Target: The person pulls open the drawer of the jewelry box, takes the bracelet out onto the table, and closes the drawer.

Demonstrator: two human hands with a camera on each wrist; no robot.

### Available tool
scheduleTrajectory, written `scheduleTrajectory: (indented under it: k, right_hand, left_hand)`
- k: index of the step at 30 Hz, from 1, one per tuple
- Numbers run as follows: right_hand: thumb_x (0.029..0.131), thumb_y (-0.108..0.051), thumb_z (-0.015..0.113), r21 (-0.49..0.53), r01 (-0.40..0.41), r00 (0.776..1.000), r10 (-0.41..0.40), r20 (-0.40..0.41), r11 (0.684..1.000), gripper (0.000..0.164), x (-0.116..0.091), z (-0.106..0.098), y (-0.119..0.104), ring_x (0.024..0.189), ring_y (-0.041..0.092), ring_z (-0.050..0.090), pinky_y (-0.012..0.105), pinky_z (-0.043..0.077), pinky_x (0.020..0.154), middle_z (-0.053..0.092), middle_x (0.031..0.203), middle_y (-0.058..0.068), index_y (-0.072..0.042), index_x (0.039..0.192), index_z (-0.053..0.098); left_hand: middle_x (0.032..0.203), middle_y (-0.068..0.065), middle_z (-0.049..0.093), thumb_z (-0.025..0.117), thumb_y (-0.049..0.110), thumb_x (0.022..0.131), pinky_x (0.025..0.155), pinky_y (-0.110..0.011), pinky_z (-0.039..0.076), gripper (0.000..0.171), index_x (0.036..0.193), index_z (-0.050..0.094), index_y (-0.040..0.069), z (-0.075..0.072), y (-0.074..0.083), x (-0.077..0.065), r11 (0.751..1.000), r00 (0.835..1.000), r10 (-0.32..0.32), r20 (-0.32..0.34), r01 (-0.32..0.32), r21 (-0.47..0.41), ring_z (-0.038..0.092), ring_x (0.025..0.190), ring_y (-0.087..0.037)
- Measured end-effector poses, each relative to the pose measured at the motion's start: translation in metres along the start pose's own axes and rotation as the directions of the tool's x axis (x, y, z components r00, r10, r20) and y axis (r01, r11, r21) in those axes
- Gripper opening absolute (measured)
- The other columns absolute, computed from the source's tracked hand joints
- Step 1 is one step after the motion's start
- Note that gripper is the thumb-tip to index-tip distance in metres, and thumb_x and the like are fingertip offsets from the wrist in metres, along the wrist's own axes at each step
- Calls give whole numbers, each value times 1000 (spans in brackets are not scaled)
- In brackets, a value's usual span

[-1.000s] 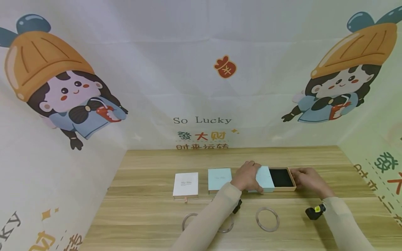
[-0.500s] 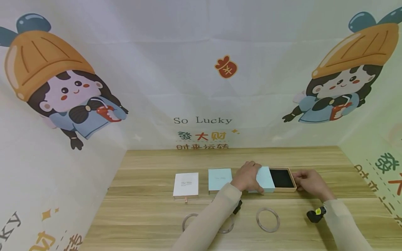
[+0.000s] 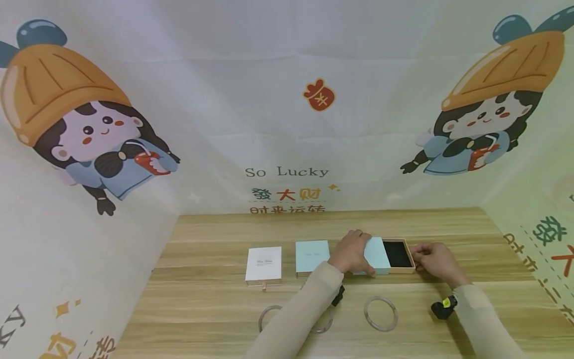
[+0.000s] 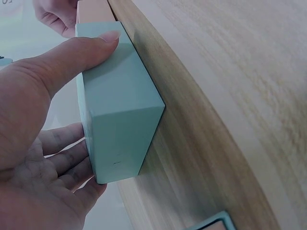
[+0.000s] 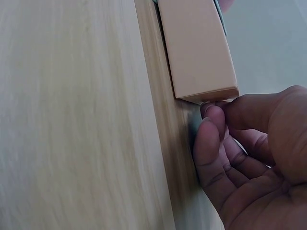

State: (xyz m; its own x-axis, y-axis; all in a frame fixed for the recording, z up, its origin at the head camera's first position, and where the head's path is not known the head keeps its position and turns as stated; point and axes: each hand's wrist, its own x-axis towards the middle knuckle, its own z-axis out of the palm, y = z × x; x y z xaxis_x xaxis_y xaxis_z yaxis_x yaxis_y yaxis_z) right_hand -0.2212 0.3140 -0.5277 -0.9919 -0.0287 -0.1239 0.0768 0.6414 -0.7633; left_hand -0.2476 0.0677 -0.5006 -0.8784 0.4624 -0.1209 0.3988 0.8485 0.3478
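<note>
A light-blue drawer-style jewelry box (image 3: pixel 376 256) lies on the wooden table, its peach drawer (image 5: pixel 199 52) slid part way out to the right. Black padding (image 3: pixel 396 254) lines the drawer. My left hand (image 3: pixel 352 253) grips the blue sleeve, thumb on the near side and fingers behind; the left wrist view shows the thumb (image 4: pixel 91 50) on it. At the drawer's outer end, my right hand (image 3: pixel 437 260) has thumb and curled fingers pinched together, right against the end face. Whatever sits between those fingertips is hidden.
Left of the held box are a second light-blue box (image 3: pixel 312 257) and a white box (image 3: pixel 263 264) with a small ribbon tab. A clear bangle (image 3: pixel 366 314) lies in front; other bangles (image 3: pixel 267 310) are partly covered by my left forearm. Printed cloth (image 3: pixel 287 124) surrounds the table.
My right hand has moved slightly left, and the drawer has slid a little further into the blue sleeve. My left hand keeps its grip. The head view has shifted slightly.
</note>
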Motion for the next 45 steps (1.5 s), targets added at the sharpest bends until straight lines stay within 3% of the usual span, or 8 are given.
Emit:
scheduleTrajectory:
  k: [15, 37, 45]
  right_hand:
    - [98, -1, 57, 16, 19, 1000, -19, -3, 1000, 22, 1, 10, -10, 68, 12, 65, 25, 57, 59, 72, 82, 12, 14, 108, 69]
    - [98, -1, 59, 98, 42, 998, -47, 47, 994, 18, 8, 42, -31, 71, 13, 67, 27, 60, 62, 74, 88, 16, 12, 106, 69]
    - [98, -2, 57, 42, 113, 989, -116, 88, 993, 20, 8, 39, -32, 73, 14, 66, 26, 60, 63, 72, 88, 13, 12, 108, 67]
  left_hand:
    - [153, 3, 50, 94, 44, 71, 116, -23, 40, 99, 154, 46, 18, 1, -1, 2, 1000, 1000, 9, 8, -10, 3, 45, 141, -14]
    - [149, 4, 53, 93, 48, 71, 114, -23, 42, 98, 153, 47, 18, 1, -2, 2, 1000, 1000, 21, 4, -21, 14, 48, 137, -13]
    - [153, 1, 50, 91, 52, 72, 116, -24, 41, 104, 156, 41, 15, -1, -4, 1, 998, 998, 49, 51, -51, 39, 46, 140, -15]
